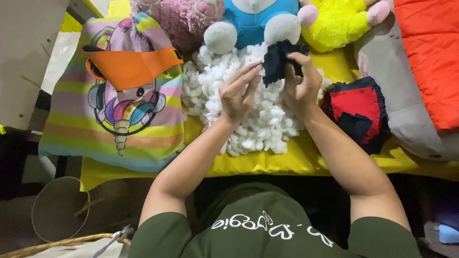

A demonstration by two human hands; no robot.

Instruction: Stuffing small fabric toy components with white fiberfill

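Dark fabric scrap (279,62) pinched by right hand (300,88) fingers, above white stuffing pile (248,124). Left hand (239,93) fingers spread open, touching scrap edge. Risk: scrap dropped if pinch is loosened; stuffing scattered if brushed.

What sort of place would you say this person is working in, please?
Probably a home craft or soft-toy sewing corner: a pile of white stuffing, plush toys and fabric pieces cover a yellow-covered table.

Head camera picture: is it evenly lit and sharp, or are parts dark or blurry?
Head view: the white stuffing, both hands and the dark cloth are brightly, evenly lit and fairly sharp; the stuffing looks nearly washed out; under the yellow sheet the floor falls into deep shadow; edges bend slightly, like a wide lens.
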